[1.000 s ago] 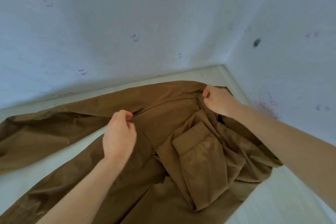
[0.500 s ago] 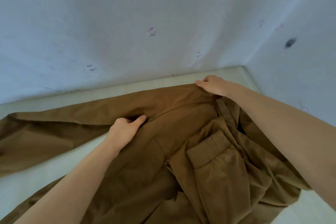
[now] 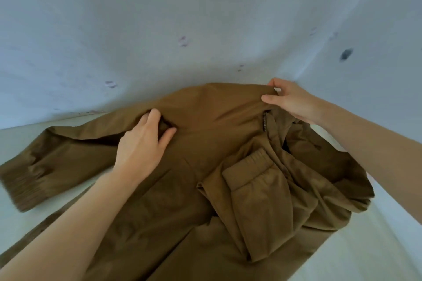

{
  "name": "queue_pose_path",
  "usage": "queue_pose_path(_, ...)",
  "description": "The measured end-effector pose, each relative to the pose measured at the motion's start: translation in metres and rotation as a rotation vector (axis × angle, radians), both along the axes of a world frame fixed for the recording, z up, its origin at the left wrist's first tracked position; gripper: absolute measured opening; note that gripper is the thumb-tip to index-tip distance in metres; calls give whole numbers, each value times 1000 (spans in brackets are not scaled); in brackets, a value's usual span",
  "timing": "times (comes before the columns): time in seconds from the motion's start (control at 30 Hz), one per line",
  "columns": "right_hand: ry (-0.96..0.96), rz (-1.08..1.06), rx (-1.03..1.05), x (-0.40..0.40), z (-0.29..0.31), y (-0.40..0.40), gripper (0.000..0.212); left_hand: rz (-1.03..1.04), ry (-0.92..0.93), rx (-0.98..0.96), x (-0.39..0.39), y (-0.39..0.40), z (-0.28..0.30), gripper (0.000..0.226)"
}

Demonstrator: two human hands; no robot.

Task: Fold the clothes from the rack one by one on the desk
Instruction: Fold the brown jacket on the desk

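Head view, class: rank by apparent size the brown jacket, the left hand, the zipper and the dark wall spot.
1. brown jacket
2. left hand
3. zipper and dark wall spot: both small, too alike to rank; the spot lies farther off.

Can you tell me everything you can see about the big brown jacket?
The brown fabric jacket lies spread on the pale desk, in the corner by the walls. Its cloth looks smooth and thin. One long sleeve with a ribbed cuff stretches out to the left; the other sleeve, with its ribbed cuff, is folded across the body. A dark zipper shows near the collar. The left hand grips the upper cloth, and the right hand pinches the raised far edge.
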State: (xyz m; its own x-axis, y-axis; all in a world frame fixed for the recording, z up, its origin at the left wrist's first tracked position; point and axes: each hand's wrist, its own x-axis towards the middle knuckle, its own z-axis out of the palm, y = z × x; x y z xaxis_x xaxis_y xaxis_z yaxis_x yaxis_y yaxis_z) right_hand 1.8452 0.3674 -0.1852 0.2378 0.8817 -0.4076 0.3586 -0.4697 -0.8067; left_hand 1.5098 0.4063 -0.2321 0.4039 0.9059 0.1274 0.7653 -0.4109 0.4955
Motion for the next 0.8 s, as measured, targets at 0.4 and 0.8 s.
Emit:
queue_pose_path(0.4, -589, 117, -150, 2, -49, -99, 27, -177, 182, -313, -22, -105, -41, 73)
queue_pose_path(0.8, -1167, 673, 220, -156, -25, -100, 80, -41, 434, -206, -121, -100, -28, 56)
